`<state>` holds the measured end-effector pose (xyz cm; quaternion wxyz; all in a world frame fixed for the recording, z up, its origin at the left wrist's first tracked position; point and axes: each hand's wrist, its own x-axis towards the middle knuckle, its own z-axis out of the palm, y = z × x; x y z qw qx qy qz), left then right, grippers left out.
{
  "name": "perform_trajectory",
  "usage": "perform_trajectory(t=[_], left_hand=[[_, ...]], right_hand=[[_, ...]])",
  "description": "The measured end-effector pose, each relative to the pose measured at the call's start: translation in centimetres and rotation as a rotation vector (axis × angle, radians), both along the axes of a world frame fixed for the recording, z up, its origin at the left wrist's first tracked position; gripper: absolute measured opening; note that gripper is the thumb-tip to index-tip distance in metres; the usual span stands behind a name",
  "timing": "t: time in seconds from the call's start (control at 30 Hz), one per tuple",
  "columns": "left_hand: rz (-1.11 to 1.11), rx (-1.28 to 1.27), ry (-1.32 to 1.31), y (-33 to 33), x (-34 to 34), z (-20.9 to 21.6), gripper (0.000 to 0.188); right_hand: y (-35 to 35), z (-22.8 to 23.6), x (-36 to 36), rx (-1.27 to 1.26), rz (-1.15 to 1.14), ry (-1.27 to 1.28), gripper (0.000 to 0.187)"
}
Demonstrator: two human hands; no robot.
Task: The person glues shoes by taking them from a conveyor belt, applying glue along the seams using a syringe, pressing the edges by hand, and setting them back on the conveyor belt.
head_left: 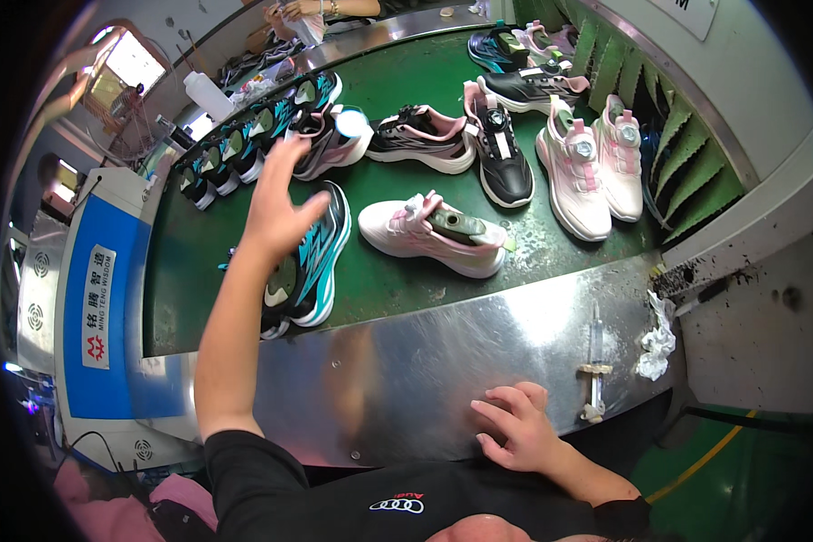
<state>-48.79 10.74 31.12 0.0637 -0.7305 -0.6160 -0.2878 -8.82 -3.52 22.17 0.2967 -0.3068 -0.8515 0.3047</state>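
My left hand (285, 203) stretches out above the green belt, thumb spread away from the fingers, nothing in it. Its fingertips come near a black and pink sneaker (321, 158) with a round pale piece by its collar; I cannot tell whether they touch. Just below the thumb lies a black and teal sneaker (327, 262). To its right a pale pink sneaker (425, 237) rests with a green insert in its opening. Over the steel ledge (406, 361), my right hand (519, 426) is empty, with its fingers loosely bent and apart.
More black sneakers (501, 154) and a pale pink pair (583, 172) stand on the belt, left of green hanging flaps (696, 172). A syringe (595, 361) and crumpled paper (658, 339) lie on the ledge. Across the belt, another person's hands (298, 11) show.
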Motion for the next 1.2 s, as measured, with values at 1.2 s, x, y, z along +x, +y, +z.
perform_trajectory(t=[1.2], left_hand=[[-0.557, -0.217, 0.693, -12.1, 16.8, 5.0, 0.029]], right_hand=[[4.4, 3.2, 12.3, 0.113, 0.002, -0.626, 0.102]])
